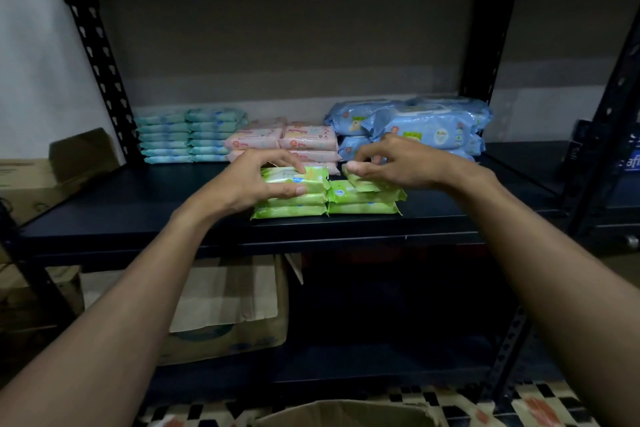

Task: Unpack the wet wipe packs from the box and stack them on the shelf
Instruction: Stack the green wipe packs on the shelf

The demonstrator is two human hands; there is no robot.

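- Head view: the left hand (256, 180) has its grip closed on the top green pack (313, 174) of the left green stack (291, 211). The fingers curl over the pack's top and the thumb presses on its near side.
- The right hand (394, 163) has a narrow grip: thumb and fingertips pinch the left end of a tilted green pack (367, 186). This pack lies on top of the right green stack (363, 207), with its left end raised.
- The two green stacks stand side by side, touching, towards the near edge of the dark shelf (138, 204).
- Farther back on the shelf are teal packs (190, 135) at left, pink packs (304, 140) in the middle just behind the hands, and larger blue packs (426, 125) at right.
- An open cardboard box (346, 414) shows at the near bottom edge.
- Another carton (228, 322) sits below the shelf, left of centre.
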